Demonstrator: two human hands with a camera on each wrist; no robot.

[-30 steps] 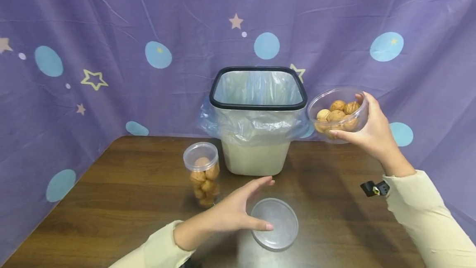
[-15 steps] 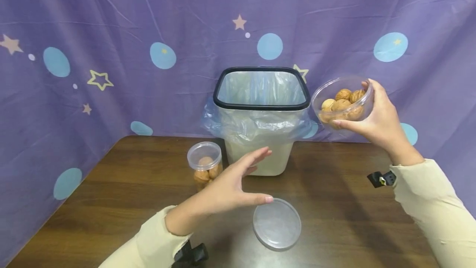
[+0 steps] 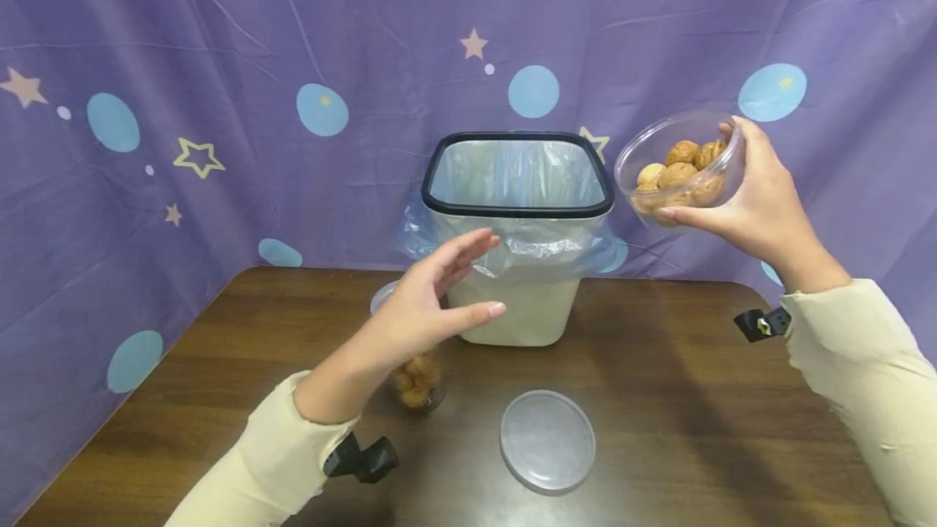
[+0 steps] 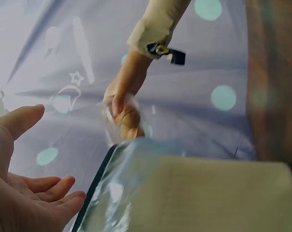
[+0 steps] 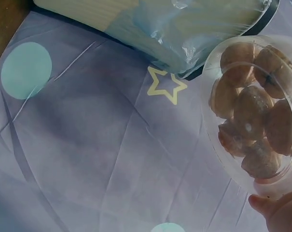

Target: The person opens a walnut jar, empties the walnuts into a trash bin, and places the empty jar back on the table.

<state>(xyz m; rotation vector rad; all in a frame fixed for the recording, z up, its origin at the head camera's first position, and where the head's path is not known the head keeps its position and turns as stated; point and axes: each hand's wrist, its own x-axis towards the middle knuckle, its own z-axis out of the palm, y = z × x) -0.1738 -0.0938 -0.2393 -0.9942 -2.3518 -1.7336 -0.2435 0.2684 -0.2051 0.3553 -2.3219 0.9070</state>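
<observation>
Since the earlier frame, our left hand rose off the tabletop toward the bin, fingers open. Right hand grips the walnut tub, right of the bin rim: thin, slippery, flexible plastic, moderately heavy; we hold the wall.

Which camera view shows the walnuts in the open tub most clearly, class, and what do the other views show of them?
The right wrist view: the walnuts fill the clear tub close up, each shell distinct. The head view shows them small in the tub the right hand holds beside the bin. The left wrist view gives only a brown blur.
</observation>
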